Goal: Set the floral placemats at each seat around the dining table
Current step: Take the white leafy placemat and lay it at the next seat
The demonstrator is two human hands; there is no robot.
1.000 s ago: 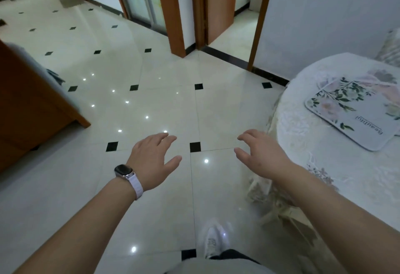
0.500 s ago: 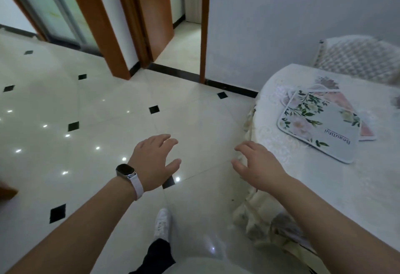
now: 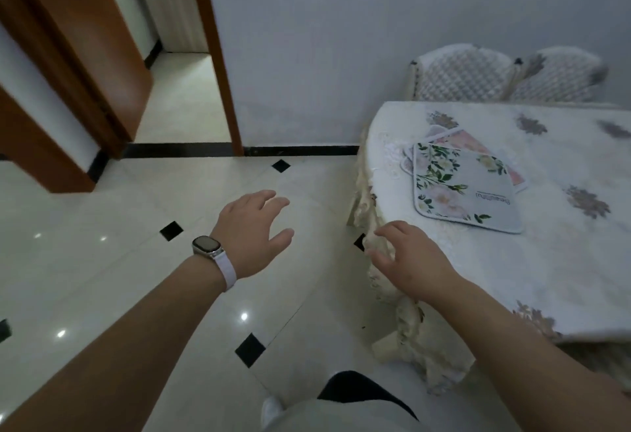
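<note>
Placemats (image 3: 464, 189) stacked on tbl (image 3: 563, 260) nr its corner.

shiny, smooth tile floor (image 3: 102, 260) beside the table (image 3: 580, 278). soft cloth tablecloth (image 3: 420, 346) with a lacy, bumpy edge over the table. matt, flat placemat (image 3: 471, 192) on the table. puffy quilted cloth chairs (image 3: 461, 76) behind the table. smooth wood door (image 3: 85, 21) across from the table.
</note>
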